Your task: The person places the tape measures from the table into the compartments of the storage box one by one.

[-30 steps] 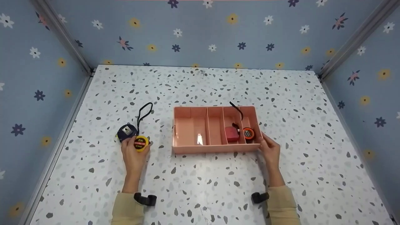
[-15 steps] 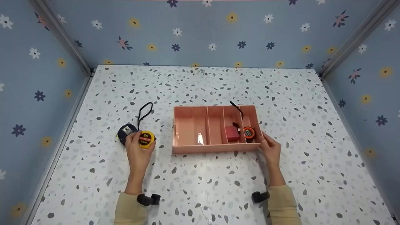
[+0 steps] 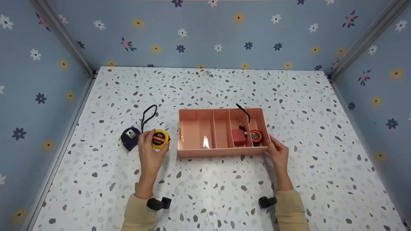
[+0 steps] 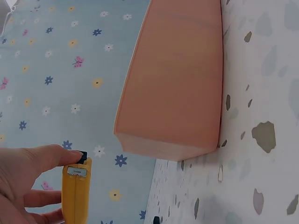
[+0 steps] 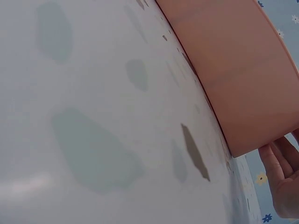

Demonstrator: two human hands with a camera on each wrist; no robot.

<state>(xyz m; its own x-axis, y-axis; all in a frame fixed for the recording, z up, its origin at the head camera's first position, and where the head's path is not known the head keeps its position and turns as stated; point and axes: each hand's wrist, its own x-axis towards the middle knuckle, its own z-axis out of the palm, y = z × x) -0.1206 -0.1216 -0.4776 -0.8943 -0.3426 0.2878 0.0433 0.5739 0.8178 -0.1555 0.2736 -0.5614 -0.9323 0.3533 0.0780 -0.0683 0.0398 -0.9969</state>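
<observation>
My left hand (image 3: pixel 150 154) pinches a round yellow tape measure (image 3: pixel 160 139) between thumb and fingers, left of the pink divided box. In the left wrist view the yellow tape measure (image 4: pixel 76 193) shows edge-on, the thumb at its black tab. Just behind those fingers, a dark blue tape measure (image 3: pixel 130 138) with a black wrist strap (image 3: pixel 148 115) lies on the table. My right hand (image 3: pixel 278 153) touches the right end of the pink box (image 3: pixel 221 152) with its fingertips. In the right wrist view these fingers (image 5: pixel 273 163) lie against the box's outer end wall.
Inside the box, a red tape measure (image 3: pixel 238 137) lies in the third compartment from the left. An orange and black tape measure (image 3: pixel 256 136) sits in the rightmost one. Blue flowered panels (image 3: pixel 205 35) enclose the speckled table (image 3: pixel 205 86) at the back and sides.
My left hand has carried the yellow tape measure to the right and slightly away from me, off the dark blue tape measure toward the box. My right hand stays at the box's end.
</observation>
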